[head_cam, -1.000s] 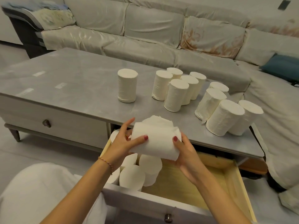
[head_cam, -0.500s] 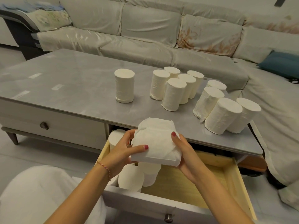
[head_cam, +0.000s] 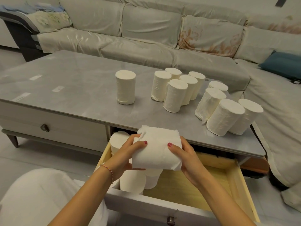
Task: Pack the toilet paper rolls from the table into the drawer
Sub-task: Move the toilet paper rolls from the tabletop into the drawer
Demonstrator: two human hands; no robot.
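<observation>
A white toilet paper roll (head_cam: 157,150) lies on its side between both hands, above the open wooden drawer (head_cam: 232,181). My left hand (head_cam: 126,156) grips its left end and my right hand (head_cam: 185,158) grips its right end. Several rolls (head_cam: 132,181) stand packed in the drawer's left part, partly hidden under my hands. On the grey table (head_cam: 73,82) one roll (head_cam: 125,89) stands alone. A cluster of several rolls (head_cam: 175,95) stands to its right, and several more (head_cam: 225,116) near the right edge.
A closed drawer with a knob (head_cam: 44,128) is at the table's left front. A pale sofa (head_cam: 146,30) runs behind and to the right of the table, with a blue cushion (head_cam: 283,65). The open drawer's right half shows bare wood.
The roll between my hands has sunk lower and turned to lie more level over the drawer. My hands stayed on its ends.
</observation>
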